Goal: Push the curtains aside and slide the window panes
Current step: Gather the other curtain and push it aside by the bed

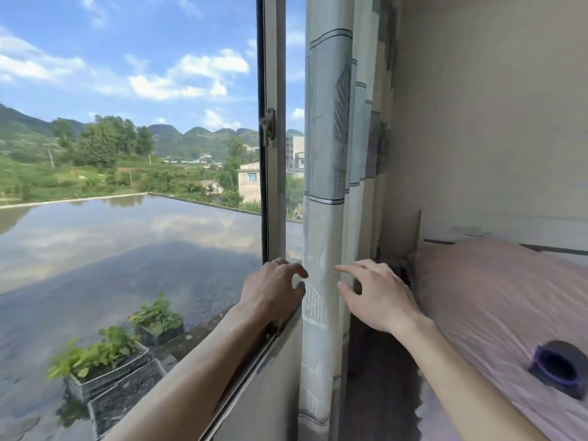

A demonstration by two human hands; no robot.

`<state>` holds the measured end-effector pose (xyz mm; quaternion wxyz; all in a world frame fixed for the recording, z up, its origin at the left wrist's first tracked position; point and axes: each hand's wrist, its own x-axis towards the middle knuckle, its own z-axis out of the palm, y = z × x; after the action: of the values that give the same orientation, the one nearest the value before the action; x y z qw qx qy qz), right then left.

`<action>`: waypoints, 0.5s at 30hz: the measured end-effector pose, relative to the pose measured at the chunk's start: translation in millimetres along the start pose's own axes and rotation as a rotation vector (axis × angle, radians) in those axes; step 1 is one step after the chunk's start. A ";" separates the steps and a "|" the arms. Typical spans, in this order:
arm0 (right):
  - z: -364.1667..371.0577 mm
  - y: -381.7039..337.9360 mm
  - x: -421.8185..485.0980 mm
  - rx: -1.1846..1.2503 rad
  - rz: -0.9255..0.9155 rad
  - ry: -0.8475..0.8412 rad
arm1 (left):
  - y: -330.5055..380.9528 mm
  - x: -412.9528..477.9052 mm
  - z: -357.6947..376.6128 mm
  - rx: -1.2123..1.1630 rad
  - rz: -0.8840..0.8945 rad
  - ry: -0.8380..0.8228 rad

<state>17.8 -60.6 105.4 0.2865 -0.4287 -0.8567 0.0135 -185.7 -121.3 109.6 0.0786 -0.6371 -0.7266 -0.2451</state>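
Curtain [324, 154] fabric hangs gathered in folds at the right side of the window, cream with grey-blue banded panels, falling from the top of the view down past the sill. Just to its left stands the upright metal frame of the sliding window pane [274, 186], with a small latch [269, 127] fixed on it at mid height; a narrow strip of glass shows between that frame and the curtain. Both forearms reach forward from the bottom of the view. The left hand [276, 286] sits at the foot of the pane frame, above the sill track [251, 361], fingers loosely curled and spread, thumb and forefinger close to the curtain's left edge; a ring shows on one finger, and the hand closes on nothing that can be seen. The right hand [375, 294] hovers on the other side of the same curtain fold, open, fingers extended leftward with the tips at or just beside the fabric, though contact cannot be told for sure. To the right lies a bed with a pink quilt [496, 297], and a dark round object [560, 367] rests on it. Outside, planter boxes [108, 367] with green leaves sit on a wet, reflective flat roof [111, 249].
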 end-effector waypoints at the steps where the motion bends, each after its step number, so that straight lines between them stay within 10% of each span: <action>1: 3.4 7.4 18.8 -0.001 0.014 0.018 | -2.6 22.5 8.3 -0.056 0.000 0.024; 15: 84.9 122.4 241.2 0.456 0.031 0.091 | -2.6 282.4 109.7 -0.973 -0.136 0.301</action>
<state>-48.8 214.7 117.2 0.4141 -0.3663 -0.8109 0.1917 -216.2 179.1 134.2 -0.1394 -0.5087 -0.5488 -0.6486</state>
